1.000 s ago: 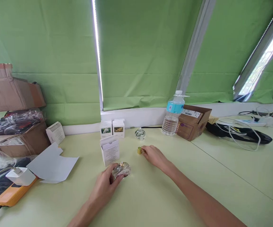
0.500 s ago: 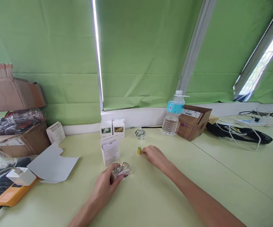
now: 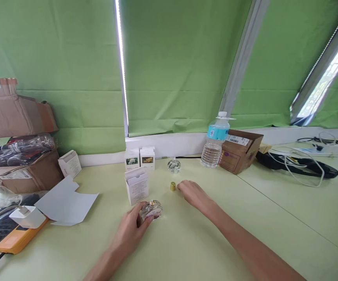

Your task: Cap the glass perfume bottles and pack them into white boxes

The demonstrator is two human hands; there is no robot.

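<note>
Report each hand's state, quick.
Left hand: closed around the glass bottle.
Right hand: holding nothing, fingertips beside the gold cap.

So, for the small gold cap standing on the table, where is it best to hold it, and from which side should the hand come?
Probably pinch the gold cap across its round side wall, coming from above and from the right. It stands upright as a short cylinder, apart from other things, and the right hand lies just beside it with fingertips almost touching. The left hand is busy holding the glass bottle.
</note>
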